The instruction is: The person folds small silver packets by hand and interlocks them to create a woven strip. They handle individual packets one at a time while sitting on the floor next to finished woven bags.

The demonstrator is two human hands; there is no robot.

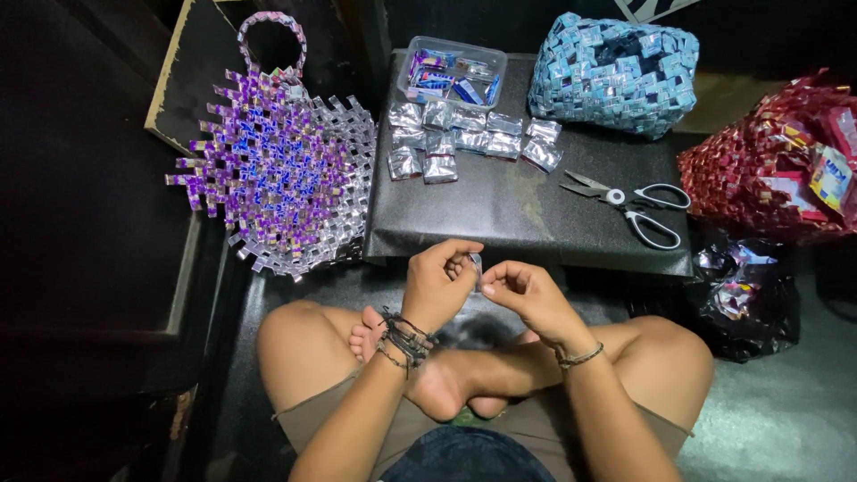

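Observation:
My left hand [440, 279] and my right hand [527, 292] meet just above my crossed legs, both pinching one small folded silver wrapper piece [477, 266] between the fingertips. Dark cord bracelets circle my left wrist and a thin band circles my right. In front of my hands stands a low black table [518, 210] with several folded silver wrapper pieces [464, 140] in rows at its far side. White-handled scissors [629, 201] lie on the table to the right, blades partly apart.
A purple and silver woven wrapper bag with a ring handle [281, 170] lies left of the table. A clear plastic box of wrappers [452, 71] and a blue woven bag [613, 73] sit at the back. A red woven piece [777, 161] and a black scrap bag [745, 295] are right.

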